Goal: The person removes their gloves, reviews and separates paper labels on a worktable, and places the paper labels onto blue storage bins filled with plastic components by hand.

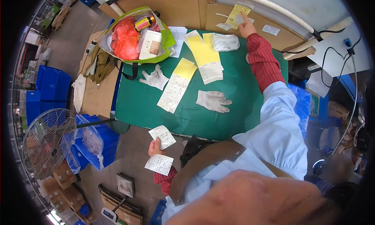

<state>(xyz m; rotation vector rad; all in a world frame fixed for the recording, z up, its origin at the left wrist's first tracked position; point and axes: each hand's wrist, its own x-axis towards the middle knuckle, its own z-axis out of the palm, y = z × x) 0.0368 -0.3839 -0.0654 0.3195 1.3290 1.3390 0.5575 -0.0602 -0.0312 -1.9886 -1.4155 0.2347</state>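
My left hand [155,147] is closed on white printed slips with handwriting, over the floor in front of the table; an upper slip [163,137] and a lower slip [159,164] show on either side of the fingers. At the back right, my right hand [247,28] reaches up with its index finger stretched against a yellow slip [237,16] on the cardboard panel. Nothing shows gripped in it. Long yellow-and-white slips [177,85] and a stack of similar slips [205,59] lie on the green table [156,120]. Two white gloves, one [155,78] left and one [214,101] right, lie near them.
A green-rimmed bag [168,39] holds a red plastic bag, a white box and a bottle. A white plastic packet [225,42] lies near the back. Left of the table stand a fan [49,141] and blue bins [52,82]. Cables [332,49] hang at right.
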